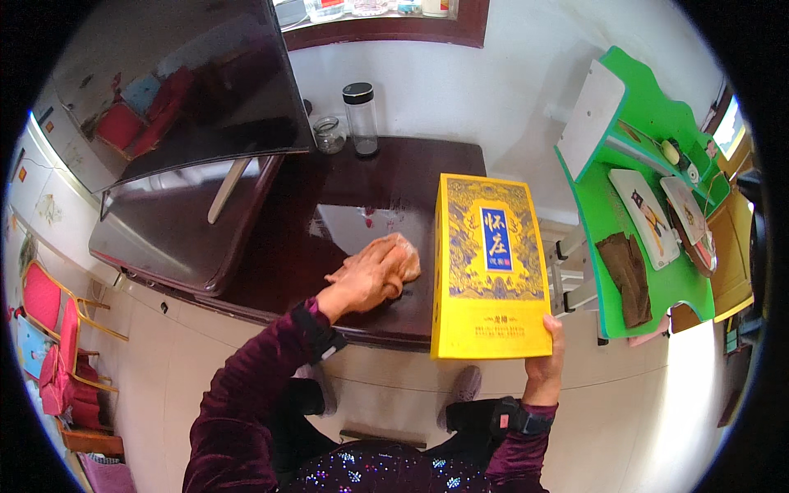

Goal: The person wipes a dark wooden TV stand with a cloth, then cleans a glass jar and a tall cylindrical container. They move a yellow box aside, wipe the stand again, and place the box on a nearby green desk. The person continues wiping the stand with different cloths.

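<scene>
My left hand (368,275) presses a crumpled orange-brown cloth (405,259) against the dark glossy wooden cabinet top (296,246). Part of the cloth is hidden under the fingers. A tall yellow box (498,265) with blue ornament and printed writing is in my right hand (547,348), which grips its lower right corner. The box is at the right end of the cabinet and covers part of it from view. Most of the right fingers are hidden behind the box. Window light reflects off the wood just beyond my left hand.
A large television (203,80) stands at the left on a leg (228,191). Against the wall are a glass bottle (361,120) with a black lid and an open glass jar (330,135). On the right, a green desk (616,246) bears a brown cloth (625,280) and pencil cases.
</scene>
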Tool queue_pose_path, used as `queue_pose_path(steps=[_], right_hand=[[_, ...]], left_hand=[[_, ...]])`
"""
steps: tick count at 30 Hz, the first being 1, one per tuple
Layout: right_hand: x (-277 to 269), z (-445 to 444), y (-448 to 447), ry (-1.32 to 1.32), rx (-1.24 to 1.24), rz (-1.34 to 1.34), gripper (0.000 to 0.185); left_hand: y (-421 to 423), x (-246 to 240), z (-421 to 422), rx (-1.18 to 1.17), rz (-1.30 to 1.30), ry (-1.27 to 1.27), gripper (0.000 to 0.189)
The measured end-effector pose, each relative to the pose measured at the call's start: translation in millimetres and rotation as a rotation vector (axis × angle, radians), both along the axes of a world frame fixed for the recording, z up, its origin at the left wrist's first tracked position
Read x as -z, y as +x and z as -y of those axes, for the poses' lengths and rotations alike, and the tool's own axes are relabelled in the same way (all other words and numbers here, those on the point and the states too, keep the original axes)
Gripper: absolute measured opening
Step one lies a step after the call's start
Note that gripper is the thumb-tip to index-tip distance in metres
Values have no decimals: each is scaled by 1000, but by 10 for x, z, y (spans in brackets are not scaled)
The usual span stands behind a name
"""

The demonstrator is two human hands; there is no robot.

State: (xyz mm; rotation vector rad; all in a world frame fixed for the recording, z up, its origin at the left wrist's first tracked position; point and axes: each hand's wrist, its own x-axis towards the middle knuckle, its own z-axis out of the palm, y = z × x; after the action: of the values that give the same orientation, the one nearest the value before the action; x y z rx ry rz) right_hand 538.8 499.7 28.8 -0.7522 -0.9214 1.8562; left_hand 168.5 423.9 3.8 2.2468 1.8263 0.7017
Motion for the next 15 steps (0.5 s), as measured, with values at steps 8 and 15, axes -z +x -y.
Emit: queue_pose_path(steps=[8, 15], right_hand=[[-87, 70, 99, -31, 1, 90, 67], [-283, 101, -91, -209, 112, 88, 79]], left_hand=[[-694, 153, -1945, -34, -12, 288, 19], [-1151, 22, -3034, -157, -290, -134, 19]])
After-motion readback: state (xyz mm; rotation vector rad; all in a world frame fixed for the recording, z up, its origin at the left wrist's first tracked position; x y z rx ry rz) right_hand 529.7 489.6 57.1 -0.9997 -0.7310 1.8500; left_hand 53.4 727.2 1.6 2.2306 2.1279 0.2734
